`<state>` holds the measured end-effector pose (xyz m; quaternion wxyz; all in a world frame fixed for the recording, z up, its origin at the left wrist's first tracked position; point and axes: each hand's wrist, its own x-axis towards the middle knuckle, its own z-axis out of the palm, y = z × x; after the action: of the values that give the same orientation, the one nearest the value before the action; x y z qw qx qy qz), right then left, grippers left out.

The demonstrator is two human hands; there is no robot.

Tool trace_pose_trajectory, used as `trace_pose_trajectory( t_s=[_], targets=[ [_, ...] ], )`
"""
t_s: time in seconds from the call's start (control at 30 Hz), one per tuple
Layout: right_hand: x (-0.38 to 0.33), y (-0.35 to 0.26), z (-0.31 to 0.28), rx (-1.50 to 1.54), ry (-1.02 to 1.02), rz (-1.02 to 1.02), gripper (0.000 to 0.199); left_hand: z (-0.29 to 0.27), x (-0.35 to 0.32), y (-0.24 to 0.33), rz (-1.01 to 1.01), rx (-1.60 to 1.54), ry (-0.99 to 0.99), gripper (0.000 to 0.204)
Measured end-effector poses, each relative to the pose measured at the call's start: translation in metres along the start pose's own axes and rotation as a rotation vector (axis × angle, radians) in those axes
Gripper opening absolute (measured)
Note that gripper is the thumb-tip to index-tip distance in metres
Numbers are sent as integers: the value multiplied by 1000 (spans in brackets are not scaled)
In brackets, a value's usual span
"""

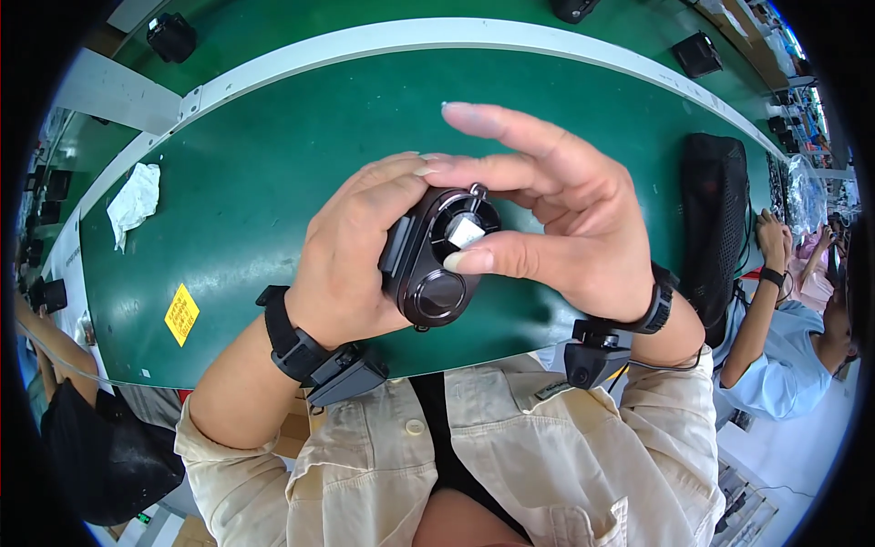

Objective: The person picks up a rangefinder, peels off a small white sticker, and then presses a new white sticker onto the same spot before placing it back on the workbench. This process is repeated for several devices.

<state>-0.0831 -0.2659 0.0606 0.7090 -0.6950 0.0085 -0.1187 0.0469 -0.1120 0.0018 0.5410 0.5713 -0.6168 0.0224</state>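
A dark, glossy oval device [441, 295] is held up over the green table, tilted toward me. One of its ends has a round, spoked opening with a small white square piece [466, 232] on it; the other has a smooth round disc. A small metal loop [478, 191] sticks out at its upper end. My left hand [346, 246] wraps round the device's left side. My right hand [588, 219] grips it from the right, its thumb tip beside the white piece and one finger at the top edge, while the index finger is raised clear.
On the green table [273, 173] lie a crumpled white tissue [135, 205] and a yellow printed label [182, 314] at left. A black mesh pouch [715, 210] lies at right. A white rail [437, 35] borders the far side. Co-workers sit at both sides, one person's hand [773, 239] at right.
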Motion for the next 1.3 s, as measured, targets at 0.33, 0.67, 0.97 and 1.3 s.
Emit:
trace_pose_trajectory(
  t_s=[0.33, 0.67, 0.97, 1.3],
  targets=[
    [3, -10, -7, 55, 76, 115, 77, -3, 3, 2, -33, 87, -163, 79],
    [-3, -3, 0, -284, 80, -138, 72, -1, -3, -3, -70, 27, -25, 78],
    [7, -10, -11, 141, 50, 421, 68, -7, -2, -4, 12, 152, -178, 76],
    [10, 21, -5, 180, 41, 190, 75, 1, -3, -6, -28, 96, -50, 68]
  ],
)
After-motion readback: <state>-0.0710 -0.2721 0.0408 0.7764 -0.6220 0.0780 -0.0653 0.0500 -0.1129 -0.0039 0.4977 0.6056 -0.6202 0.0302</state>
